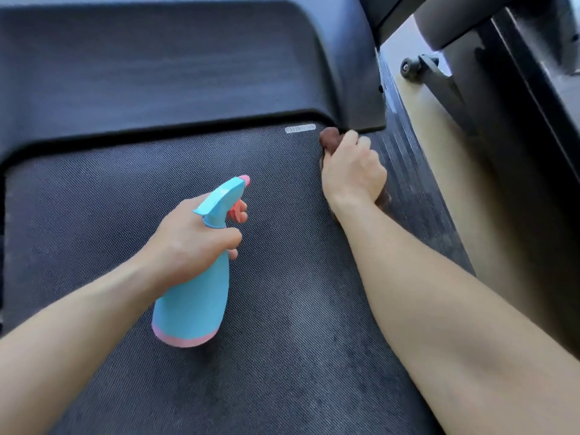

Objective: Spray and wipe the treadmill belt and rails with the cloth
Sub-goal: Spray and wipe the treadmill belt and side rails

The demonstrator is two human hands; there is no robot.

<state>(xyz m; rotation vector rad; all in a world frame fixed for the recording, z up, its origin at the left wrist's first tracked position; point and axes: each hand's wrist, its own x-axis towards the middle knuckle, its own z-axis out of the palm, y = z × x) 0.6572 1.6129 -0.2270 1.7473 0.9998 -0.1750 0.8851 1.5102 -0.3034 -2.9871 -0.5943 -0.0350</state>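
Wiping step: brown cloth [329,140] clenched by right hand [353,171] at far-right corner of the belt [282,293], spray bottle [197,284] gripped by left hand [191,237]; a stroke along the rail [405,177] is judged due next.

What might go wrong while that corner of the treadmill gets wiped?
The cloth is bunched in the right hand right where the belt runs under the front cover, so it might snag in that gap. The left hand holds the spray bottle tilted by its trigger end; a squeeze might wet the belt by accident.
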